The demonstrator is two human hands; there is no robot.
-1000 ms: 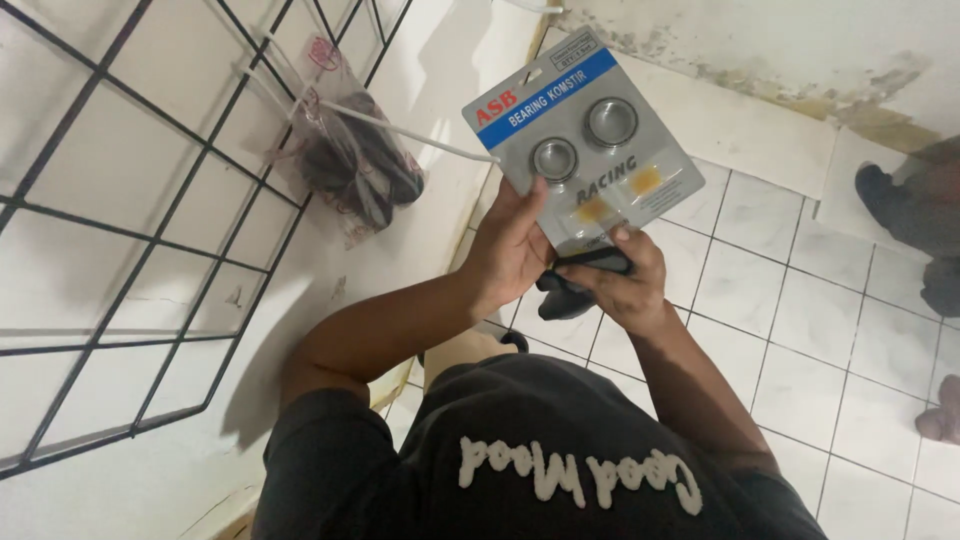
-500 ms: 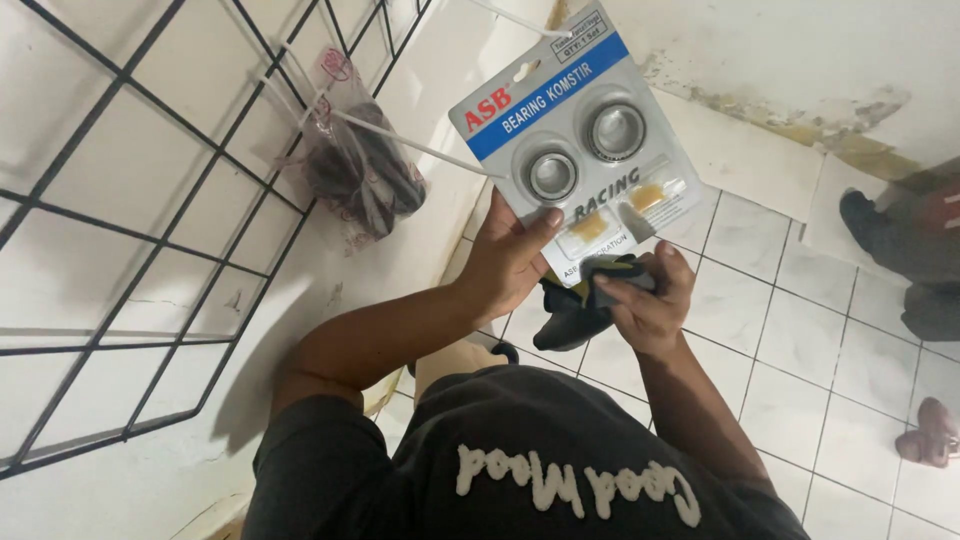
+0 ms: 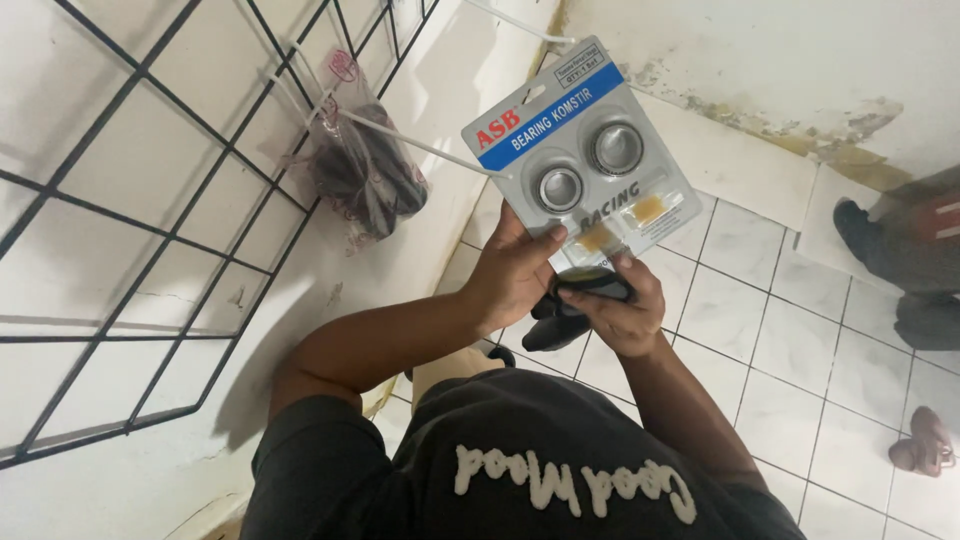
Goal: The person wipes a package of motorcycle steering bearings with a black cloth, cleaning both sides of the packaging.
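Glossy clear plastic over grey card on the blister pack (image 3: 580, 170), shiny metal rings (image 3: 590, 168) above the fingertips (image 3: 553, 236).

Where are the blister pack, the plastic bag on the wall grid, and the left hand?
blister pack (image 3: 580, 165): head view, on its card front.
plastic bag (image 3: 362, 170): head view, on its dark middle.
left hand (image 3: 515, 272): head view, on its back.
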